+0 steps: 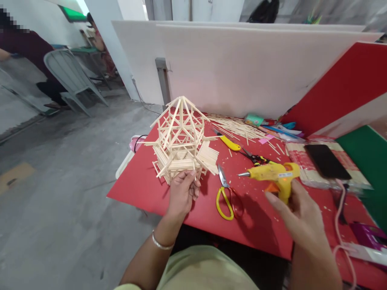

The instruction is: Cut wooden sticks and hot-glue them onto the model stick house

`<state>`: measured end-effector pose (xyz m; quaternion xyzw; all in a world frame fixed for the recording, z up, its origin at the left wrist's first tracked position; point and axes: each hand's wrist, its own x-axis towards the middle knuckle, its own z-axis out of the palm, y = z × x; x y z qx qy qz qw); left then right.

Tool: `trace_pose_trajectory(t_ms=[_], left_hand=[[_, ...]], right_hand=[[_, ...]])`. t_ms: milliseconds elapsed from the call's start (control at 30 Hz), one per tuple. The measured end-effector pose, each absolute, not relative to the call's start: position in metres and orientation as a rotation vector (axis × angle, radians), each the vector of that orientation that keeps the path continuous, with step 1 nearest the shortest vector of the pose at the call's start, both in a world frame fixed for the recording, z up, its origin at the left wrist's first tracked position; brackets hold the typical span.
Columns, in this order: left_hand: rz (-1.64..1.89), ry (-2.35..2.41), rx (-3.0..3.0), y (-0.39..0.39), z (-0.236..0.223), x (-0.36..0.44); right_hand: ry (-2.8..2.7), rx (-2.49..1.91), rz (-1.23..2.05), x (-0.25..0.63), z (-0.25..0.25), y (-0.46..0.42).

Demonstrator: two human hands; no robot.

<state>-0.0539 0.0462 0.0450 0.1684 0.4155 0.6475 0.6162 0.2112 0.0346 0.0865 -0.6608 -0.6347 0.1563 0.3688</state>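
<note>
A pagoda-like model of thin wooden sticks (181, 133) stands on the red tabletop, with a pointed frame on top and slatted roof panels lower down. At its front edge, my left hand (184, 192) is closed in a pinch on a short wooden stick (194, 166). Whether that stick touches the model I cannot tell. Off to the right, my right hand (305, 213) grips a yellow glue gun (270, 172) by its handle, the metal nozzle pointing left. Between the hands lie scissors (225, 197) with one yellow and one red handle loop.
Loose sticks (234, 125), a yellow-handled cutter (229, 143) and black pliers (254, 157) lie behind on the red table (142, 189). A phone (327, 162) rests on packaged sticks at right, near a pink cable (338, 217). White boards (242, 72) stand behind. A person (30, 52) is far left.
</note>
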Motion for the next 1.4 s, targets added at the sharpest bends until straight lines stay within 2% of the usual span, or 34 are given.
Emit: trace_pose_trajectory(t_ms=[133,233,367,1400], left_hand=[[1.489,0.932,0.393,0.045,0.045,-0.052],[1.482,0.927,0.381,0.044,0.046,-0.050],[1.478,0.911,0.375,0.043,0.047,-0.050],[1.476,0.869,0.334,0.045,0.042,-0.051]], right_hand=[[-1.717,-1.705,-0.160,0.163,0.120,0.047],[-1.913,-1.503,-0.587,0.136,0.132,0.062],[-2.082,-1.283,-0.891,0.116,0.140,0.075],[-2.207,-1.149,-1.024,0.102,0.141,0.086]])
